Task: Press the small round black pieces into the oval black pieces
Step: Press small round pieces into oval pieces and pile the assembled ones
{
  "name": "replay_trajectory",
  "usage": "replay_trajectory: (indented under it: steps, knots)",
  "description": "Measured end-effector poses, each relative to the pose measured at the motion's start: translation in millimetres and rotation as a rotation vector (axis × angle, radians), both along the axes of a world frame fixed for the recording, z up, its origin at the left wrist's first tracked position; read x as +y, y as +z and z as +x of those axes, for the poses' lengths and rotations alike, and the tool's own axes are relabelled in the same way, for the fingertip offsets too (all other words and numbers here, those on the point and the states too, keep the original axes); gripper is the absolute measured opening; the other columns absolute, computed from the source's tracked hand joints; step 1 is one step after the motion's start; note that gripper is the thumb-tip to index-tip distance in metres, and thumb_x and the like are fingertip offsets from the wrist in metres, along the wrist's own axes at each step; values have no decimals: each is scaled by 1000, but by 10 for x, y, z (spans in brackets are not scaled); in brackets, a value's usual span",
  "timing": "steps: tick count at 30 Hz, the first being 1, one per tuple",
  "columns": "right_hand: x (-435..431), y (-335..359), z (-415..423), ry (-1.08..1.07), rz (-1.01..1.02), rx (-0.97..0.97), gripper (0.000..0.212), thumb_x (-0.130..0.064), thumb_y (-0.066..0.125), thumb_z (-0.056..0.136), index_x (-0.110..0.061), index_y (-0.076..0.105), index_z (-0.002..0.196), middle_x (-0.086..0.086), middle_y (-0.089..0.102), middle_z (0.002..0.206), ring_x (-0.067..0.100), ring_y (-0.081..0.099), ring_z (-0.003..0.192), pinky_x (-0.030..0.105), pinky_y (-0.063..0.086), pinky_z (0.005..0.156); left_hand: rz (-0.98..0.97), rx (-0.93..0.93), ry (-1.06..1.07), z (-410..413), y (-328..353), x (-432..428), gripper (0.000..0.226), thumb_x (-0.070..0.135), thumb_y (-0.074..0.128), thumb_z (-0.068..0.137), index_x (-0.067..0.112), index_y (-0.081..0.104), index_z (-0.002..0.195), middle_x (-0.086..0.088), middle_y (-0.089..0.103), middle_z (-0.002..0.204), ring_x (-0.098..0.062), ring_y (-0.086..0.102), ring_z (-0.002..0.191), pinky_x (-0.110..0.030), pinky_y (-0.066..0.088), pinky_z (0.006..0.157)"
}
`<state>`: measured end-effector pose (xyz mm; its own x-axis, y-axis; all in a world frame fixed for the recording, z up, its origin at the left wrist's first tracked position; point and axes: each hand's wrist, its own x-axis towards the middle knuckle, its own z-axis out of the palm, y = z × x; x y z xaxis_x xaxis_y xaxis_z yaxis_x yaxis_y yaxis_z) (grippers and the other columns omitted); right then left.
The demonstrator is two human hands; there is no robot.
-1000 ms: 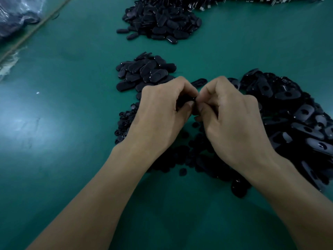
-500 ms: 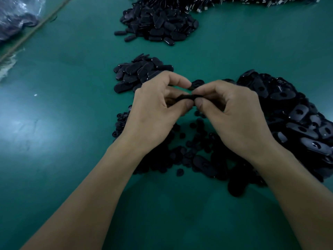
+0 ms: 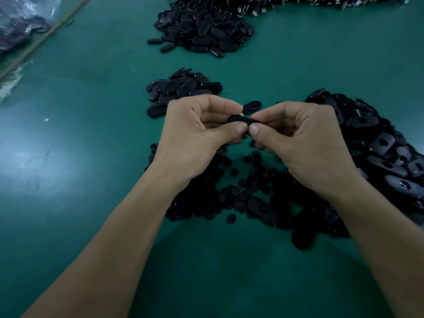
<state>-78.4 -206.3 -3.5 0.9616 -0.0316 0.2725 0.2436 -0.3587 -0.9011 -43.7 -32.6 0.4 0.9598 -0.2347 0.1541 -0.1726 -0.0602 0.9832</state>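
Note:
One oval black piece (image 3: 242,120) is held flat between both hands above the green table. My left hand (image 3: 195,138) pinches its left end with thumb and forefinger. My right hand (image 3: 305,143) pinches its right end the same way, both thumbs side by side on its near edge. Whether a round piece sits in it is hidden. Small round black pieces (image 3: 247,180) lie scattered under the hands. A heap of oval pieces with holes (image 3: 378,148) is at the right.
A small pile of oval pieces (image 3: 181,88) lies just beyond my left hand, and a larger pile (image 3: 204,31) sits farther back. A clear plastic bag (image 3: 20,21) is at the far left corner. Bare green table (image 3: 68,134) spreads to the left.
Both hands have opened up from a tight knuckle-to-knuckle clasp and drawn slightly apart. The oval piece now shows lying flat between the thumbs and forefingers.

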Motion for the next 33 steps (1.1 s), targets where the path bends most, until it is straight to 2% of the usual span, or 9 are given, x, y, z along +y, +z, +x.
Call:
replay_trajectory:
  steps: [5,13,19,23,24,26,28,30,33]
  knots:
    - [-6,2,1,-17,-55,27,13,-20,77,87,-31,70,84,-15,73,75,4,69,68,14,51,63,31,1,-23,-2,3,7,24,-4,83,77,16,73,85,-1,77,74,-15,75,68,-22,60,67]
    - [-14,7,-2,-56,-23,37,9,-23,78,83,-30,71,81,-11,73,72,7,69,64,21,55,61,19,-22,-23,-1,7,11,24,-4,84,76,16,73,84,-2,75,71,-16,74,63,-25,61,66]
    - [7,17,-5,-32,-42,13,11,-19,75,88,-30,72,87,-11,74,72,7,71,64,18,55,60,59,-74,23,8,5,-3,26,-6,82,77,18,73,84,-2,76,73,-19,75,64,-28,62,65]
    - [12,7,-9,-84,-75,19,12,-17,70,93,-25,75,98,-11,74,74,4,71,71,18,55,66,124,-115,71,11,-5,-18,26,2,83,77,25,73,83,0,77,75,-18,75,69,-35,63,69]
    - [17,5,-9,-114,-130,12,14,-18,68,94,-26,75,104,-12,74,79,2,71,78,17,55,71,144,-116,94,14,-10,-21,26,3,84,77,26,73,82,1,76,74,-18,75,69,-37,64,70]
    - [9,7,-17,-190,-345,-5,23,-22,62,98,-25,70,120,-12,70,103,1,65,97,16,50,90,178,-134,187,33,-13,-14,26,5,85,78,27,71,79,5,75,71,-13,74,66,-34,63,69]
    - [-61,2,-12,-296,-634,3,34,-25,56,100,-20,61,134,1,60,129,19,51,122,32,37,106,211,-175,312,75,15,12,24,12,86,78,29,70,78,11,75,73,-6,72,68,-25,60,69]
    - [-134,7,-16,-405,-832,94,41,-28,54,100,-21,54,141,9,44,147,33,32,137,47,27,110,224,-185,411,130,44,62,25,15,86,79,32,68,79,13,75,76,-2,72,73,-22,58,72]
    - [-178,14,-30,-477,-926,284,46,-34,50,101,-28,46,146,13,29,156,35,18,143,54,19,111,237,-159,479,231,52,115,25,17,85,81,34,67,80,10,74,78,-5,72,76,-31,62,79]
